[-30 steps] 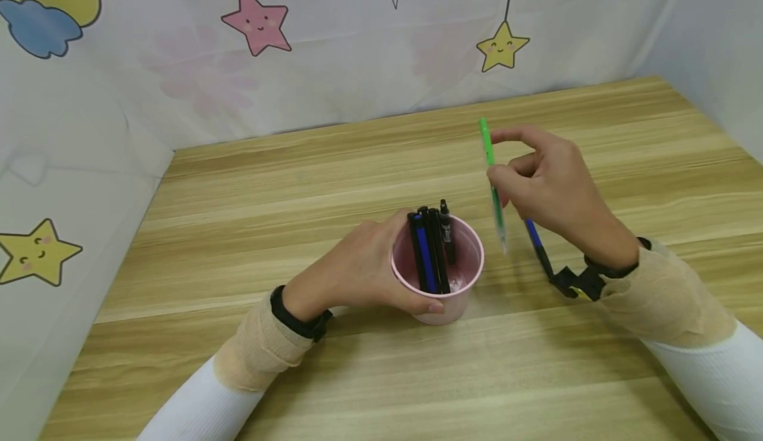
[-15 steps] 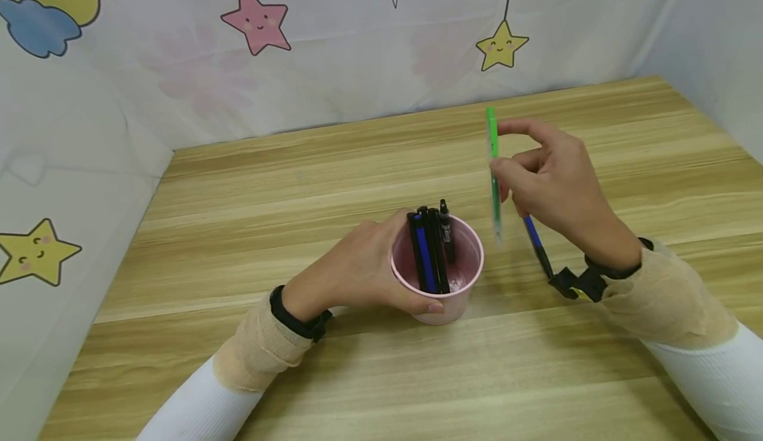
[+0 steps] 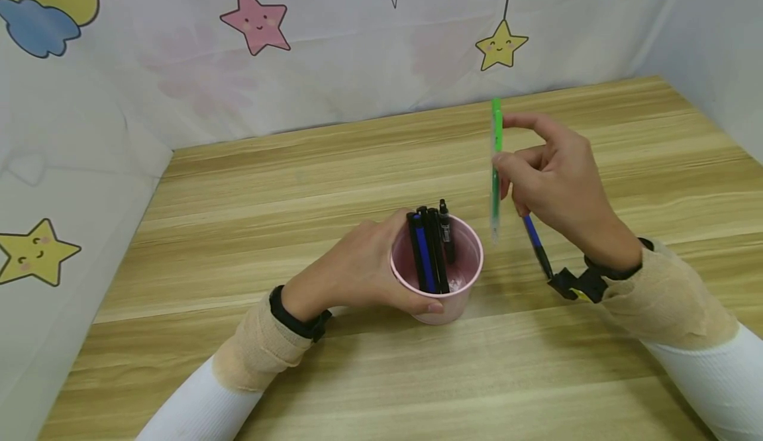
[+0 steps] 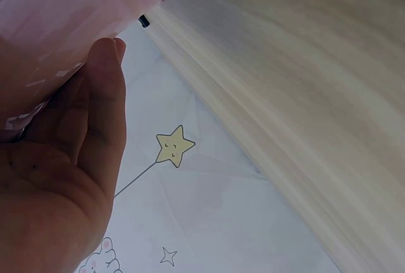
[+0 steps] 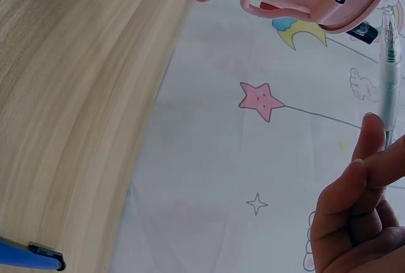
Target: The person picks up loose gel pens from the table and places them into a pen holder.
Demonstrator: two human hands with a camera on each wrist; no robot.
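My left hand (image 3: 372, 272) grips the pink cup (image 3: 451, 310) around its side, thumb at the front. Several black pens (image 3: 438, 249), one with a blue strip, lean inside the cup toward its left. A black pen with a clear section (image 3: 446, 232) stands beside them. To the right of the cup, my right hand (image 3: 554, 176) pinches a green pen (image 3: 497, 133) in the air. It is nearly upright, with its clear lower end (image 5: 390, 76) down. Beneath that hand a blue and black pen (image 3: 536, 242) lies on the table, partly hidden.
The wood-grain table (image 3: 250, 189) reaches back to a white cloth (image 3: 340, 50) printed with stars. A black wrist-camera mount (image 3: 577, 285) sits under the right wrist, close to the pen on the table.
My right hand has moved slightly up and to the right with the green pen. The pen has turned from leaning to almost upright. My left hand and the cup have stayed in place.
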